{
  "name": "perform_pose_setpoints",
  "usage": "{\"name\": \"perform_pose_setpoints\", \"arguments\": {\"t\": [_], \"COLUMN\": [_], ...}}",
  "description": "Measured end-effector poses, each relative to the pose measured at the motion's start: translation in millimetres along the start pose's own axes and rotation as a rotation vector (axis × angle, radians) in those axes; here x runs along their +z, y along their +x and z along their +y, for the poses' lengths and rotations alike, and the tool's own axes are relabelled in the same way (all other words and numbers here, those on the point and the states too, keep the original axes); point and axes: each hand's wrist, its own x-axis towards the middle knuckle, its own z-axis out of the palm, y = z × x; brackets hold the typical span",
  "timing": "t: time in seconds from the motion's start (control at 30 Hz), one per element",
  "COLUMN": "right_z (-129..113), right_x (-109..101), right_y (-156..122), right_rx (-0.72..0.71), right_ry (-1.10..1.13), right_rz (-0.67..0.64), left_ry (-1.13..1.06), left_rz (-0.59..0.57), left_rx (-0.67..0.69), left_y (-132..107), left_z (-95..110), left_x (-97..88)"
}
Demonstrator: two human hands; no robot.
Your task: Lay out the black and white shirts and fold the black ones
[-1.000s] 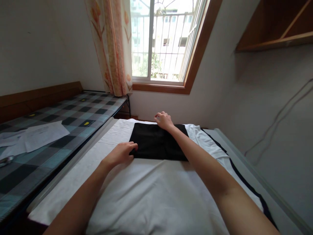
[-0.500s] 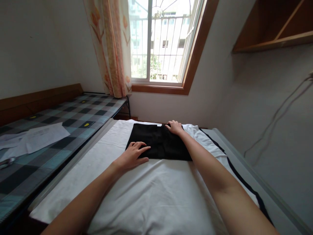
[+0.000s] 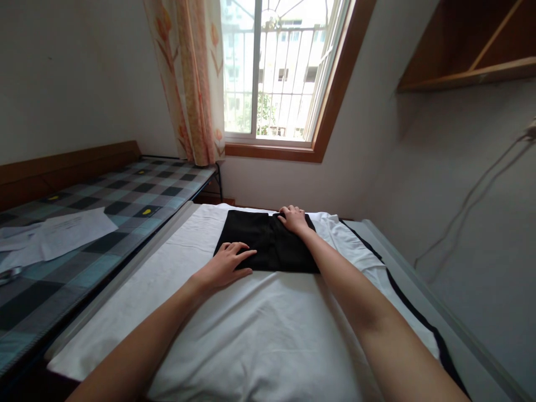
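Observation:
A folded black cloth (image 3: 268, 245), perhaps a garment, lies flat on a white cloth (image 3: 259, 324) spread over the surface in front of me. My left hand (image 3: 230, 262) rests on the near left corner of the black cloth, fingers spread. At its far edge, right of the middle, lies my right hand (image 3: 294, 219), its fingers bent slightly over the edge and apart. A faint seam or gap runs down the middle of the black cloth. Neither hand grips a fold that I can see.
On the left stands a bed with a checked mattress (image 3: 176, 192), bearing white papers (image 3: 71, 231) and a small shiny object (image 3: 9, 274). A curtain (image 3: 195, 84) hangs beside the barred window (image 3: 285, 84). A wooden shelf (image 3: 473, 75) and a cable (image 3: 473, 195) are on the right.
My right hand has slid a little to the left along the far edge, and the right part of the black cloth has shifted slightly left with it. My left hand stays put.

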Motion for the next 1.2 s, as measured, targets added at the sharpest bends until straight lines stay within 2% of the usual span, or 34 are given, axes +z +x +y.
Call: {"name": "perform_pose_setpoints", "arguments": {"t": [0.1, 0.17, 0.23, 0.33, 0.47, 0.63, 0.93, 1.0, 1.1, 1.13, 1.2], "right_z": [-2.4, -3.0, -3.0, -1.8, -1.2, -7.5, -9.0, -11.9, -20.3, -23.5, -28.4], "right_x": [-18.9, -35.6, -51.1, -65.4, -68.1, -64.8, -57.1, -55.7, -52.6, -50.4, -44.0], "right_y": [-18.1, -38.7, -65.3, -105.7, -139.2, -152.9, -147.7, -143.2, -139.9, -140.4, -143.8], "right_rx": [-0.145, -0.334, -0.517, -0.638, -0.633, -0.63, -0.607, -0.547, -0.425, -0.419, -0.479], "right_ry": [0.066, 0.165, 0.217, 0.118, -0.076, -0.188, -0.211, -0.2, -0.161, -0.161, -0.186], "right_rz": [0.084, 0.019, -0.102, -0.184, -0.163, -0.135, -0.083, -0.056, 0.074, 0.102, 0.071], "left_ry": [0.006, 0.016, 0.025, 0.034, 0.028, 0.015, 0.03, 0.033, 0.04, 0.043, 0.059], "left_rz": [-0.012, -0.02, -0.025, -0.025, -0.017, -0.02, -0.021, -0.018, -0.006, 0.002, 0.028], "left_rx": [-0.003, -0.005, -0.005, -0.003, 0.01, 0.018, 0.016, 0.018, 0.03, 0.036, 0.045], "left_y": [-0.6, -0.6, -0.4, -0.2, -1.3, -2.6, -1.9, -2.2, -2.6, -2.7, -2.4], "left_z": [0.5, 0.6, 0.7, 0.6, 0.3, -0.3, -0.4, -0.8, -0.9, -0.8, -0.2], "left_x": [-1.0, -1.1, -0.5, 0.9, 1.4, 0.1, 1.4, 1.5, 2.3, 3.0, 5.3]}}
